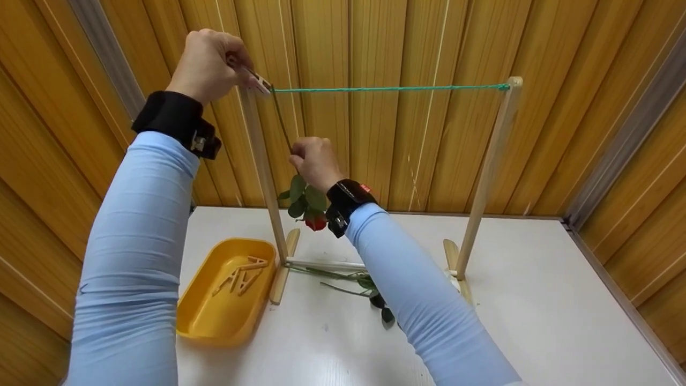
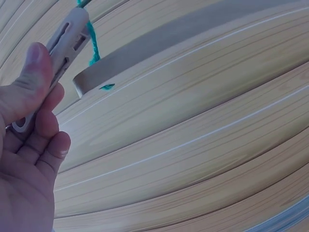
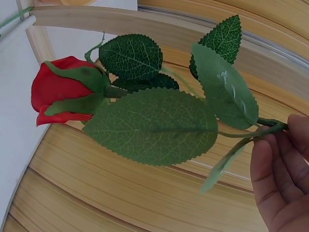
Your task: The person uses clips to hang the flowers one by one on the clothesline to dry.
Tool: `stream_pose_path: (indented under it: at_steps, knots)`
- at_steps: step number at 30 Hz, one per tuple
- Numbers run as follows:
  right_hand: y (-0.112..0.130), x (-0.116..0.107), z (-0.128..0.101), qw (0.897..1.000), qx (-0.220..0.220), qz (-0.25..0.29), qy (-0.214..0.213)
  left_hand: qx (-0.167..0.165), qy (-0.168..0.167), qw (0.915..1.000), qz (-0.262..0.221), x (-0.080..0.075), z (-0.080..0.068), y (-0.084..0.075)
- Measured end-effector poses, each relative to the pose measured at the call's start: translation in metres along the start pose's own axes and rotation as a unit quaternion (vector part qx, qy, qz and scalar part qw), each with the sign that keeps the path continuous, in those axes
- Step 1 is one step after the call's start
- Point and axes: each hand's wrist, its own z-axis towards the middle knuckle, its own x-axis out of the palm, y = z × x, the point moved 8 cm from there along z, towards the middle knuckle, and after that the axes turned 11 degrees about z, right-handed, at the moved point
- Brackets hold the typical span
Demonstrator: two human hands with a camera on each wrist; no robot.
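My left hand (image 1: 211, 64) pinches a pale clothespin (image 2: 67, 41) between thumb and fingers, its tip at the left end of a green string (image 1: 386, 89). In the head view the top of a stem overlaps the string beside that tip. Lower down, my right hand (image 1: 317, 163) pinches the stem of a red rose (image 3: 63, 92) that hangs head down. Its serrated green leaves (image 3: 154, 125) spread between the bloom and my fingers. The string runs between two upright wooden posts (image 1: 485, 182), and the left post's top is partly behind my left hand.
A yellow tray (image 1: 206, 316) on the white table (image 1: 536, 321) at left holds several clothespins (image 1: 244, 276). More green stems with leaves (image 1: 378, 300) lie at the stand's base, partly hidden by my right sleeve. Wood-panelled walls (image 1: 375, 43) enclose the table.
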Motion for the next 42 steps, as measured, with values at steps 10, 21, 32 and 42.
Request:
stream_pose_path:
  at_steps: [10, 21, 32, 42]
  knots:
    - [0.0, 0.008, 0.001, 0.999, 0.021, -0.018, -0.017, 0.016, 0.032, 0.9993, 0.014, 0.01, 0.002, -0.004]
    - [-0.002, 0.01, 0.001, 0.999, 0.045, -0.013, -0.022, 0.024, 0.043, 0.9986, 0.019, 0.01, 0.001, -0.006]
    - [-0.002, 0.007, -0.001, 0.999, 0.033, -0.02, -0.025, 0.047, 0.082, 0.9946, 0.043, 0.011, 0.0, -0.019]
    - [-0.004, 0.007, 0.0, 0.999, 0.029, -0.02, -0.013, 0.025, 0.149, 0.9867, 0.06, 0.022, 0.0, -0.017]
